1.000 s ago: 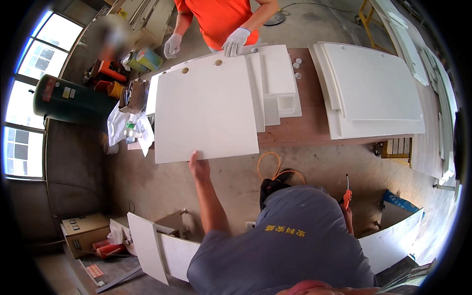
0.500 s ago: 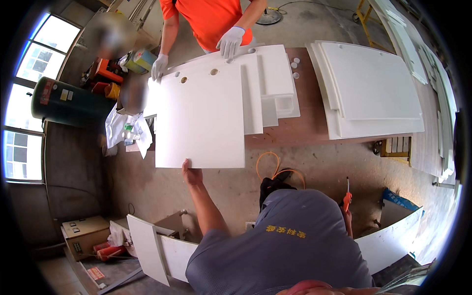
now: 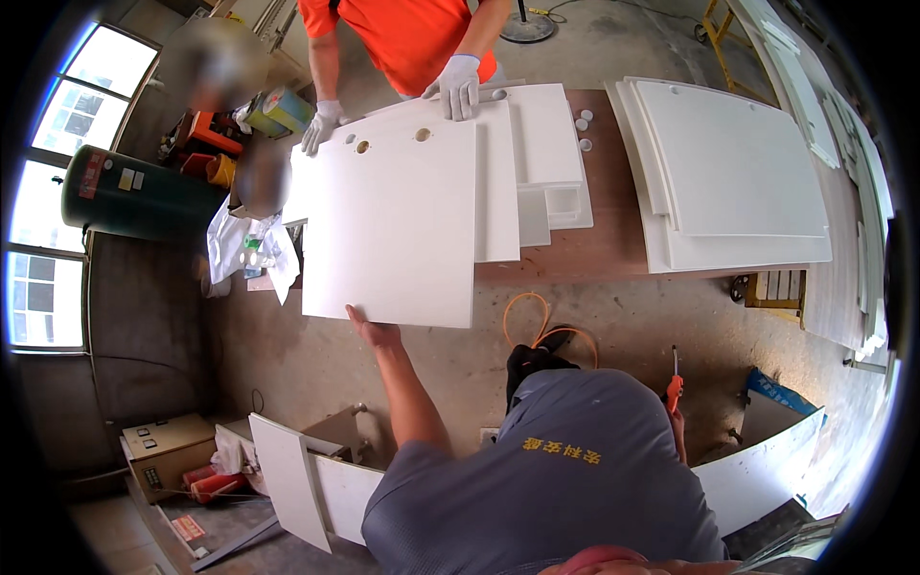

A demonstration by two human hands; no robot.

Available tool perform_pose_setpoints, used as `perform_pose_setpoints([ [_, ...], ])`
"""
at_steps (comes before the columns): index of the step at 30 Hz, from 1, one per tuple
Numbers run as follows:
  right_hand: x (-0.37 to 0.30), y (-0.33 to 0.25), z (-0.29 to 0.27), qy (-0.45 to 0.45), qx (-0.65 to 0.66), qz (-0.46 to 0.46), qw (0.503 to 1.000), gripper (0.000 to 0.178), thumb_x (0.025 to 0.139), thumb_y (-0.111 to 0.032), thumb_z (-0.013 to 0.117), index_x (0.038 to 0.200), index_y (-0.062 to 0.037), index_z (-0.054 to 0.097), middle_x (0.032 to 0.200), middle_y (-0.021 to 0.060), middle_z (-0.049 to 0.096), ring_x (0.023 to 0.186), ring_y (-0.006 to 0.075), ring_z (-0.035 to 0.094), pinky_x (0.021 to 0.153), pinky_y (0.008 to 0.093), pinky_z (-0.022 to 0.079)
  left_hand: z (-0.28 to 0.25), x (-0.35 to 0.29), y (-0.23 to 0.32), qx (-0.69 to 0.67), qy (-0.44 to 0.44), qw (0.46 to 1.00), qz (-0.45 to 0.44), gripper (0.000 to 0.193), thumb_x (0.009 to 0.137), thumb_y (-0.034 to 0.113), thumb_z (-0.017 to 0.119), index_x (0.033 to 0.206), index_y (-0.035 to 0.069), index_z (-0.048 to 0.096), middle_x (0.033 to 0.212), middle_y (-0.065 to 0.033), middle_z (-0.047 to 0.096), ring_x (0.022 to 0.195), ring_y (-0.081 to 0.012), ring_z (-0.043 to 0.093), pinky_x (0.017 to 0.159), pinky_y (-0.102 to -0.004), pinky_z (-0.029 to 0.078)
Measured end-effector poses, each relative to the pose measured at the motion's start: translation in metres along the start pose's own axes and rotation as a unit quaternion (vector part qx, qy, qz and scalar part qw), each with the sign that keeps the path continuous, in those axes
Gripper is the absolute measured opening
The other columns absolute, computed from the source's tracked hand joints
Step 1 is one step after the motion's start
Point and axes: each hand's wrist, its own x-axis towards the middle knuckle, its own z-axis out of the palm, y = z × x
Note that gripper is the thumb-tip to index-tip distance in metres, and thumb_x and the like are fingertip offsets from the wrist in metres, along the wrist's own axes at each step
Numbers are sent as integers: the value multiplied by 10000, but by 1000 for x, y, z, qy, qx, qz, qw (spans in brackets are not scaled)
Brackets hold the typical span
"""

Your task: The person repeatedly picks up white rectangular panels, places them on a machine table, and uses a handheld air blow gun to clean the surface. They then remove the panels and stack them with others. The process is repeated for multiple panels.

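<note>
While the white panel (image 3: pixel 393 225) overhangs the table (image 3: pixel 618 230): left of centre in the frame, it probably wants level support.
Left hand (image 3: pixel 378 333): thumb over the near edge, fingers mostly hidden; a steady, light pinch suits.
Right hand (image 3: pixel 678 428): wrapped round an orange-handled tool (image 3: pixel 675 387), lower right; tip best kept off the panel.
Co-worker's gloved hands (image 3: pixel 457 88): upper frame, near the far edge; matched pace helps.

The scene is viewed from the wearer's head, through a fisheye lens angled steeply down. The grey shirt (image 3: pixel 546 479) is caught close below, the bench (image 3: pixel 618 220) farther off.
</note>
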Motion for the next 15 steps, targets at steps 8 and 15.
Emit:
perform_pose_setpoints([
  [8,-3,-2,6,7,-28,3,1000,151,876,-207,617,891,-57,620,720,-39,552,643,68,499,576,255,415,5,10,-5,19,54,998,23,513,1009,356,335,1382,6,381,1370,-136,462,1225,-318,475,1035,-450,420],
  [15,-1,-28,25,-3,-25,-11,1000,169,880,-210,617,934,-50,630,742,-32,565,660,70,510,594,258,425,18,8,-27,148,130,979,58,408,977,287,506,1252,-13,491,1221,-123,559,1095,-247,565,924,-387,500],
])
